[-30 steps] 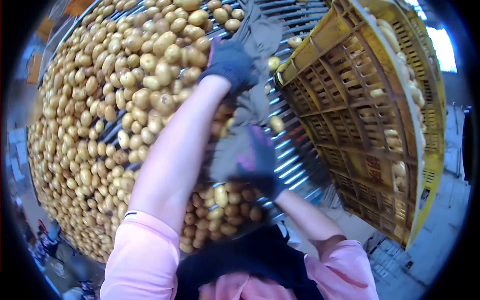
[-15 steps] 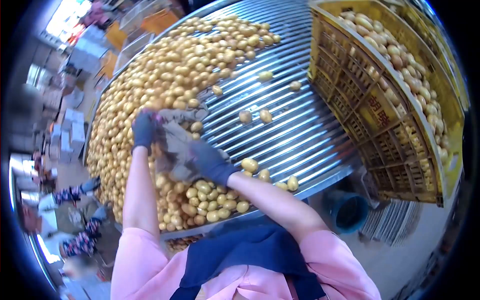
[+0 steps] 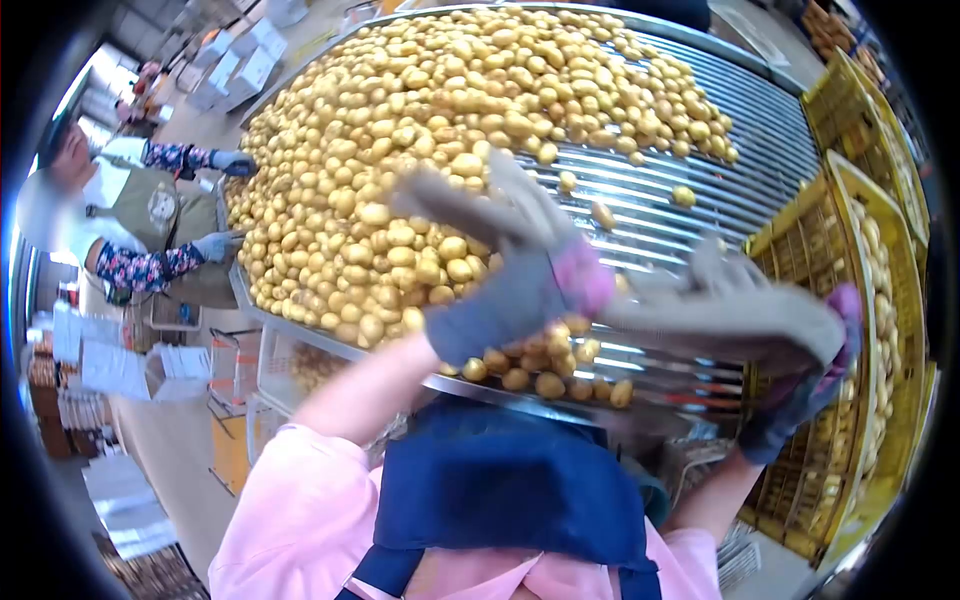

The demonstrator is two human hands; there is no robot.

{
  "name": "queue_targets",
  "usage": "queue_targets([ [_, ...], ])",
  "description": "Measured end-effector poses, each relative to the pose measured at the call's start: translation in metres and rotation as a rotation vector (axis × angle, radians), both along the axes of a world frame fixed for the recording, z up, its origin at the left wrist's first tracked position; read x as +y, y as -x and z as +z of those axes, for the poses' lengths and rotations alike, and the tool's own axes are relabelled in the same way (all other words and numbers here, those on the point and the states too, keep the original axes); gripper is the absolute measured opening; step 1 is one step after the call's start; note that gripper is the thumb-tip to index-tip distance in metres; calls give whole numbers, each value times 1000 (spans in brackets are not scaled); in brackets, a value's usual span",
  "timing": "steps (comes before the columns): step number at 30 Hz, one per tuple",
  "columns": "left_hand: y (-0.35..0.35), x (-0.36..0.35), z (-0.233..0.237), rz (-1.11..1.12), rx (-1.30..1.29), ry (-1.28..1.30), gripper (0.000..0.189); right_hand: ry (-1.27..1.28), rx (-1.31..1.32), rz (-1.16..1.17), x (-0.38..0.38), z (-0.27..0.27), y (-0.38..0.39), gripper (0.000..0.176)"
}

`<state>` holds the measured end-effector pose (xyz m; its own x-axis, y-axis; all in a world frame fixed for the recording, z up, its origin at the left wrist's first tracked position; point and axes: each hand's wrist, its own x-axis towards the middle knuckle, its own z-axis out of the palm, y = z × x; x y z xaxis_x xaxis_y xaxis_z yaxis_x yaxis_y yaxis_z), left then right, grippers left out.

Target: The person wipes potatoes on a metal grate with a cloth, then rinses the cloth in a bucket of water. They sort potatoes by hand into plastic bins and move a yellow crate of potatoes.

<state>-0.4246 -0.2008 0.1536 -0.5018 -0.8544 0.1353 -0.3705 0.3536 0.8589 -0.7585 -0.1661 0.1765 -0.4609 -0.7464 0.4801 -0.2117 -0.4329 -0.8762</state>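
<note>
Stretched between my hands is a grey-brown cloth (image 3: 715, 318), blurred by motion. My left hand (image 3: 515, 298), in a dark glove with a pink palm, grips it near its middle, and loose ends flare out beyond the fist. At the far right, my right hand (image 3: 815, 370) is closed around the other end, close to a yellow crate. Below and behind the cloth lie many small yellow potatoes (image 3: 365, 235) on a metal roller table (image 3: 690, 225). A few loose potatoes sit apart on the rollers.
Yellow plastic crates (image 3: 800, 245) full of potatoes stand along the right side. At the left edge, a co-worker (image 3: 150, 200) with gloved hands reaches to the potatoes. White boxes (image 3: 240, 65) are stacked farther back, and more boxes (image 3: 125, 355) stand at lower left.
My right hand has swung right toward the crates, drawing the cloth out. My left hand has also come right, off the potato pile. The view has turned left, bringing the co-worker higher.
</note>
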Motion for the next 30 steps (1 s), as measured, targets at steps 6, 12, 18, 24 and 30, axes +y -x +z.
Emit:
queue_targets([
  [6, -18, 89, -83, 64, -264, -436, 42, -924, 990, -9, 46, -211, 8, 59],
  [12, -69, 132, -119, 275, -586, 205, 28, -658, 910, 509, 58, -180, -152, 64],
  [18, -130, 136, -170, 583, -722, 36, 24, -256, 634, 720, -4, -174, -288, 53],
  [24, -237, 62, -175, 915, -811, 212, 40, -2, 867, 528, -84, -204, -422, 49],
  [30, -276, 14, -121, 760, -617, 322, 28, -413, 368, 924, -126, -104, -378, 67],
])
